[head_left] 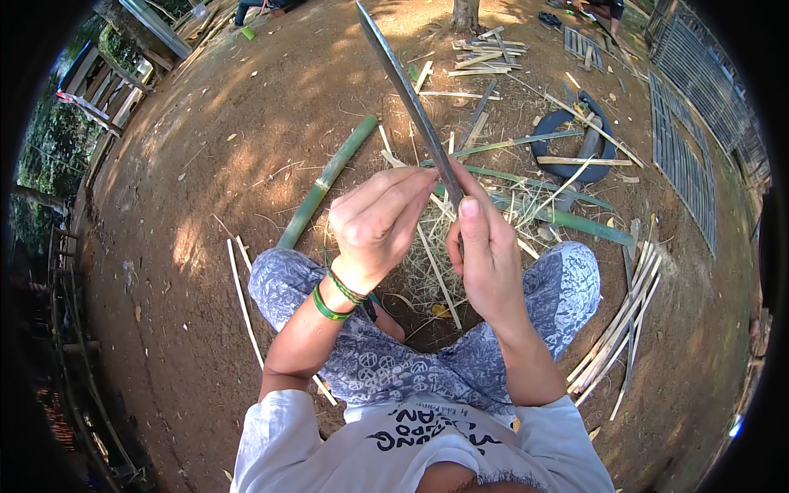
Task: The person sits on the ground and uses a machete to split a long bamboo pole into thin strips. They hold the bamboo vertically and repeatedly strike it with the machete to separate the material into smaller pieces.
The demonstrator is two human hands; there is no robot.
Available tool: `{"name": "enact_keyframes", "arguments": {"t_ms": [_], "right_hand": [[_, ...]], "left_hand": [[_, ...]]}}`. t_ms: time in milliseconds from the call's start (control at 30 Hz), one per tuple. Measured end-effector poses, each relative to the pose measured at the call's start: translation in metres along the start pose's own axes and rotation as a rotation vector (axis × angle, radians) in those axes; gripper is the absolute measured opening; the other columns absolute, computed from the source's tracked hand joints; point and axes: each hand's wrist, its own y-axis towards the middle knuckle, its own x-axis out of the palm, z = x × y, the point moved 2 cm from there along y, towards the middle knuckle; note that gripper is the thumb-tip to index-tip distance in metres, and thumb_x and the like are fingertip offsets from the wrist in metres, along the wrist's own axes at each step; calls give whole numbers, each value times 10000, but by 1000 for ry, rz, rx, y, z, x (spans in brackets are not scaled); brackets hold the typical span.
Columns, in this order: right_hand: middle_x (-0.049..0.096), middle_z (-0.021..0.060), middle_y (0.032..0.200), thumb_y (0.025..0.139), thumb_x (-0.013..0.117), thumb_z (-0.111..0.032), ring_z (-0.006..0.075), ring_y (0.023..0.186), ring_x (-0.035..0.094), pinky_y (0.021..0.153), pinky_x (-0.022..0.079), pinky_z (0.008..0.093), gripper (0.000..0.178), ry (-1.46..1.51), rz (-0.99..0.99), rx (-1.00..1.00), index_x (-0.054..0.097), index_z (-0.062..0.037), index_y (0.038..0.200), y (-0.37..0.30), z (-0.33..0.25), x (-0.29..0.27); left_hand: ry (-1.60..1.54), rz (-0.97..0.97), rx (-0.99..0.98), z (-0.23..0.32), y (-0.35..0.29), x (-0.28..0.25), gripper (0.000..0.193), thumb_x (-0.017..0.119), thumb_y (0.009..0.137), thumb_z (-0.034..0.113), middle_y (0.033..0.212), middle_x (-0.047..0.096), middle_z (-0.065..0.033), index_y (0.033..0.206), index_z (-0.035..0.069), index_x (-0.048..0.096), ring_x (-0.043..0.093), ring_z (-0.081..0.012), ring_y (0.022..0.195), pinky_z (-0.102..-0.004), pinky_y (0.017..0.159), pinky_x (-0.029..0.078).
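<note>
Grasped by the right hand, the machete slants leftward past the bunched left hand, whose hold I cannot tell.

The work area is outdoors. The floor is bare, brown ground, uneven in tone, with scattered dry leaves. A tree trunk stands at the far side, centred at the upper edge. On the right, a grey slatted panel is located near a slatted fence. On the left, a low pole fence borders the ground; green foliage is located beyond it. A timber frame is positioned at the upper left. Lighting is natural: sunlight falls in irregular bright patches between areas of shade.
</note>
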Motion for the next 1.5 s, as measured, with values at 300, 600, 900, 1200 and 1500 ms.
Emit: {"name": "enact_keyframes", "arguments": {"t_ms": [300, 600, 900, 1200, 1500], "right_hand": [[417, -42, 529, 1091, 323, -405, 40, 460, 393, 454, 302, 216, 540, -32, -11, 67, 482, -10, 1425, 2, -7, -6], [429, -37, 546, 1094, 330, -385, 42, 462, 397, 446, 301, 224, 511, -112, 74, 44, 488, -27, 1424, 0, 1, -6], [432, -34, 533, 1096, 303, -408, 53, 445, 402, 440, 329, 227, 559, 65, 17, 174, 418, -33, 1496, 0, -10, -19], [473, 34, 592, 1078, 410, -362, 119, 556, 517, 546, 413, 321, 473, -133, -1, 151, 539, -30, 1388, 7, -16, -31], [527, 76, 606, 1072, 427, -361, 178, 571, 562, 591, 441, 379, 436, -58, -12, 187, 550, -52, 1354, 13, -12, -26]], "left_hand": [[14, -22, 23, -3, -1, 7, 184, 791, 762, -18, 890, 744, -103, 939, 21, 756, 731, -209, 762, -290, 639, 573], [19, -38, 69, -3, 0, 15, 206, 784, 748, -28, 892, 743, -94, 942, 37, 757, 733, -212, 758, -291, 627, 577], [-12, -63, 149, 1, 11, 20, 218, 778, 729, -40, 868, 731, -94, 933, 26, 741, 724, -221, 737, -300, 615, 569], [-21, -89, 177, -3, 16, 22, 205, 775, 733, -40, 879, 739, -95, 926, 19, 740, 728, -221, 748, -301, 624, 576], [-23, -72, 153, -8, 14, 20, 198, 772, 737, -36, 881, 741, -96, 924, 21, 740, 729, -224, 751, -300, 629, 577]]}}
